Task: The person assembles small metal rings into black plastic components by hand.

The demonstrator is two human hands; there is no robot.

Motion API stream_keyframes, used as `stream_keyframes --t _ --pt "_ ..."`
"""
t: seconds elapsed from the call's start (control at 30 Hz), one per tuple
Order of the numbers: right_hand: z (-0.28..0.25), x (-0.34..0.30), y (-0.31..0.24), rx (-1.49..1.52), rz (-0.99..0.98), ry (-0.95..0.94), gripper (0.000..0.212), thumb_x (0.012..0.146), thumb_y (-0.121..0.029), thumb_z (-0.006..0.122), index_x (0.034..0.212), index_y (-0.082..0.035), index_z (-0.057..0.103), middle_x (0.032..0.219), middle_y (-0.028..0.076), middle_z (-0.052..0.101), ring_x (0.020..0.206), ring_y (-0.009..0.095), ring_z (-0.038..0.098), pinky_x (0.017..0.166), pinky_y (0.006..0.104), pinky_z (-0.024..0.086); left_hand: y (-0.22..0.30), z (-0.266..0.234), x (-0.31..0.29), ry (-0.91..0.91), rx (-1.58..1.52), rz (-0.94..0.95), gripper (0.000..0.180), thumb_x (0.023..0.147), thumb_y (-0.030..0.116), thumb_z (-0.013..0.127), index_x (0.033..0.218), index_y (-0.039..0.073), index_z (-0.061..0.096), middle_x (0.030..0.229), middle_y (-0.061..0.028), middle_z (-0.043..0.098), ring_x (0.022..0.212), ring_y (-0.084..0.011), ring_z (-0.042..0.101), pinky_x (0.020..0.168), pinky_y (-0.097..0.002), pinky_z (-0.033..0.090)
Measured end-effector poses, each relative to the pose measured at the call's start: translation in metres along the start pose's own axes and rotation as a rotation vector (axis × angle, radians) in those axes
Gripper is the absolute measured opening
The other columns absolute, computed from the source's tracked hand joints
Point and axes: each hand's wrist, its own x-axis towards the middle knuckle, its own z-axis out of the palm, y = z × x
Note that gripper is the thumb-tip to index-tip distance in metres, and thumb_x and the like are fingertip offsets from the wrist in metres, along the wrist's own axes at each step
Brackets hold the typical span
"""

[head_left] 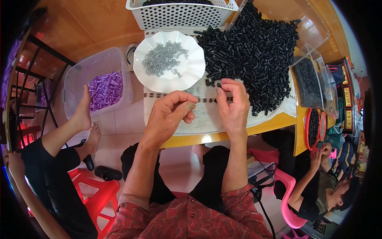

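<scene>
My left hand (169, 115) is closed in a pinch over the cloth-covered front of the table. Whatever sits between its thumb and forefinger is too small to make out. A short way to the right, my right hand (234, 105) grips a small black tube-like piece (219, 85) between thumb and forefinger. Beyond that hand spreads a large heap of small black pieces (250, 55). A white scalloped plate (195, 73) stands behind my left hand, bearing a pile of small clear plastic pieces (161, 59).
A white perforated basket (181, 16) stands at the back. On the left, a clear tub (71, 95) holds purple pieces (105, 89). Clear boxes (308, 79) and a red tray (308, 129) are at right. People sit on both sides, near a red stool (95, 195) and pink chair (286, 187).
</scene>
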Motion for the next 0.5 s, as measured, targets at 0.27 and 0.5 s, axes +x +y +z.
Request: stream_keyframes --t 0.27,0.5 --pt "-0.008 -0.007 -0.022 0.581 0.248 -0.236 0.012 0.086 -0.001 0.07 0.096 0.002 0.064 0.088 0.007 0.071 0.078 0.01 0.064 0.071 0.023 0.051 -0.004 0.002 0.002 0.032 -0.08 0.077 0.015 0.097 0.005 0.056 0.108 -0.002 0.064 0.088 -0.0045 0.065 0.076 -0.0089 0.062 0.068 -0.0235 0.053" --pt "-0.006 -0.004 -0.031 0.651 0.185 -0.278 0.022 0.083 0.003 0.07 0.105 0.0 0.067 0.09 0.006 0.067 0.08 0.012 0.063 0.073 0.0234 0.05 -0.001 0.003 0.002 0.088 -0.135 0.095 0.016 0.096 0.004 0.057 0.11 -0.002 0.064 0.09 -0.0048 0.066 0.075 -0.0092 0.062 0.069 -0.0238 0.054"
